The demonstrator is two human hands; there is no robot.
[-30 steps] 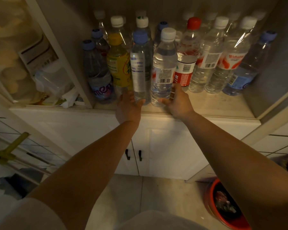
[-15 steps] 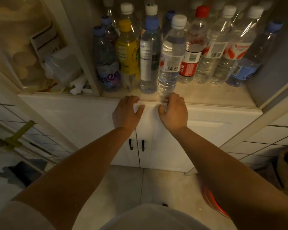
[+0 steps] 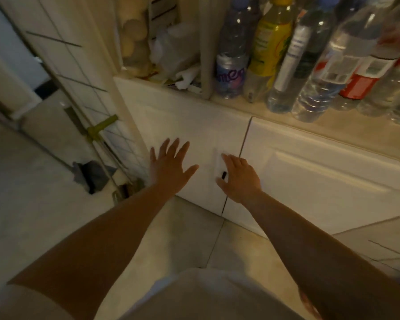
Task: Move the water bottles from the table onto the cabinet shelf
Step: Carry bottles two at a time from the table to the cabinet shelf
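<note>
Now that both hands have let go of the bottles and dropped below the shelf, the left hand (image 3: 169, 166) hangs spread wide and holds nothing, while the right hand (image 3: 239, 177) is loosely curled, also holding nothing, in front of the cabinet doors (image 3: 310, 172). Above them the water bottles (image 3: 310, 65) crowd the cabinet shelf (image 3: 333, 128), upright. That delivery looks finished; a return to the table, out of view, probably follows.
</note>
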